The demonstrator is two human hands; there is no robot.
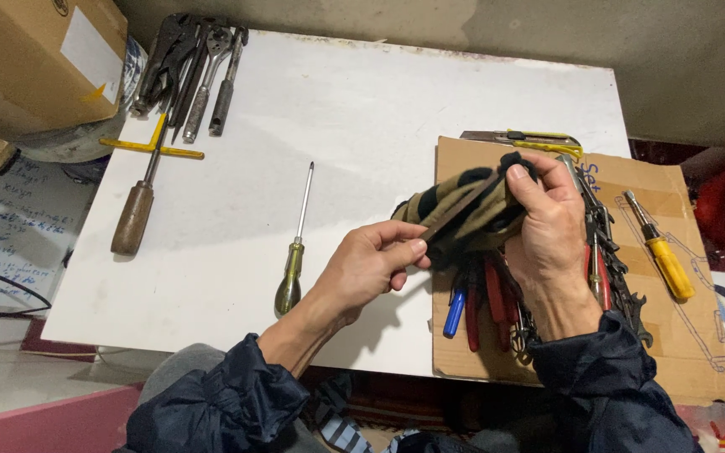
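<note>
I'm seeing both hands, left hand (pixel 371 264) and right hand (pixel 551 222), clamping shut on the cloth (pixel 463 205) over the cardboard (pixel 673 335); the wrapped flat tool (pixel 451 220) risks sliding out onto the pliers (pixel 484 302).

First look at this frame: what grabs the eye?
Centre right, both hands work an olive-and-black cloth: the right hand bunches it from above, and the left hand pinches a dark flat metal tool at it. Beneath lies a heap of hand tools on cardboard. A lone green-handled screwdriver lies mid-table.
</note>
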